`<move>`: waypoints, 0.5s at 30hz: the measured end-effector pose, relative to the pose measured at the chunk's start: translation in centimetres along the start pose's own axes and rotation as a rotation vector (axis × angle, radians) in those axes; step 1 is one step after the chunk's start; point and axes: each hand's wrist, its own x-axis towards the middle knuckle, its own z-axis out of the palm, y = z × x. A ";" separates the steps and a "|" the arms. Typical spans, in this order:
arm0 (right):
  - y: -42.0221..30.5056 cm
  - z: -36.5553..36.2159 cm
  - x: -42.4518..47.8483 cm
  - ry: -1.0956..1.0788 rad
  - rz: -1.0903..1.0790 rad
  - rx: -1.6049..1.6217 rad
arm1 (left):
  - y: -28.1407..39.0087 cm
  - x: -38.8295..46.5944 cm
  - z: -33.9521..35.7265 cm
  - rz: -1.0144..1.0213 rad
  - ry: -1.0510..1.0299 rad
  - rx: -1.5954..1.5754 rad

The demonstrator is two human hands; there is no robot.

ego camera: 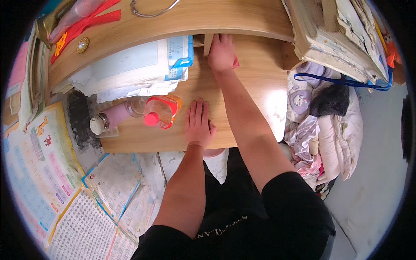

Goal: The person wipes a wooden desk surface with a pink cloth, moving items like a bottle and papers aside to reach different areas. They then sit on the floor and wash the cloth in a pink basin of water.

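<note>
My left hand (199,125) lies palm down near the front edge of the wooden desk (214,130), fingers extended and holding nothing. My right hand (223,55) reaches under the raised shelf (208,16), beside its upright wooden divider (207,45). It looks slightly blurred. A bit of red cloth (236,62) sticks out from beneath this hand; the rest is hidden under the palm. Left of my left hand is a clear plastic bottle (162,112) with a red cap and red-orange label. A lilac flask (113,117) with a white lid lies beyond it.
Stacked papers and workbooks (130,68) fill the left compartment. On the shelf are a red ribbon (86,29), a pearl brooch (83,45) and a metal ring (156,14). Worn books (341,48) overhang at right, above piled clothes and bedding (325,130). Printed posters (48,169) stand at left.
</note>
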 end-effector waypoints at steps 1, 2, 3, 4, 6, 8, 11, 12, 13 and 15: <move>0.2 0.1 0.3 0.018 -0.030 0.022 | 0.0 0.0 0.0 0.010 0.013 -0.007; 0.5 0.2 0.8 0.038 -0.058 0.041 | -0.1 0.0 0.0 0.024 0.025 -0.015; 0.7 -0.1 1.0 0.052 -0.088 0.058 | -0.1 -0.2 0.0 0.014 0.018 -0.012; 1.0 -0.5 1.3 0.055 -0.125 0.099 | -0.3 -0.2 0.1 0.007 0.011 -0.009; 1.2 -1.3 1.1 -0.053 -0.144 0.049 | -0.2 -0.2 0.1 0.000 0.001 -0.006; 1.7 -2.3 1.3 -0.063 -0.168 0.070 | -0.2 -0.2 0.0 -0.003 -0.007 -0.005; 1.4 -3.5 1.6 0.028 -0.199 0.156 | -0.6 -0.5 -0.1 -0.010 0.011 0.001; 1.8 -3.2 1.7 0.051 -0.186 0.121 | -0.4 -0.3 -0.1 -0.008 0.004 -0.002; 2.2 -2.7 1.8 0.073 -0.173 0.088 | -0.3 -0.2 -0.1 -0.008 -0.003 -0.004; 2.7 -1.6 1.4 0.094 -0.192 -0.018 | 0.0 0.1 -0.1 0.001 -0.009 -0.012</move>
